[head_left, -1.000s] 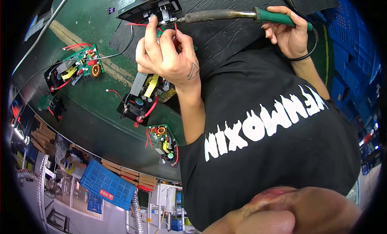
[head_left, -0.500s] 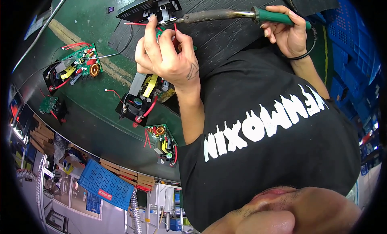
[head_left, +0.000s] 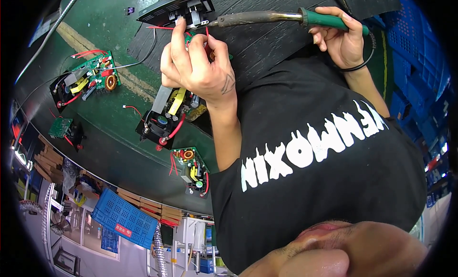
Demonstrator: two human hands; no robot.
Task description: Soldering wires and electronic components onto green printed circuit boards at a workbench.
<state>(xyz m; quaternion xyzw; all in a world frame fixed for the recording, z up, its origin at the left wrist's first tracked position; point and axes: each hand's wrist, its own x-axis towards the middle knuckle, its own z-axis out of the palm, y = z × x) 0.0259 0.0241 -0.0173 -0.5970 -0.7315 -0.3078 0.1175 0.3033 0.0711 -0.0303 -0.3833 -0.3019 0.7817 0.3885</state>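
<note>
My right hand is closed around the green handle of a soldering iron, its barrel pointing left. The iron's tip meets a metal terminal on a black slotted panel, which stands tilted on the mat. With its index finger stretched onto the panel's inner parts, my left hand has its thumb and another finger closed on a short red wire at that terminal. Under those fingers a green circuit board is mostly hidden. Below my left wrist sits another board assembly with yellow parts and red leads.
On the green bench lie more board assemblies: one at left, a small one, one near the edge. A black mat lies under the work. Blue crates stand at right; a blue crate is beyond the bench.
</note>
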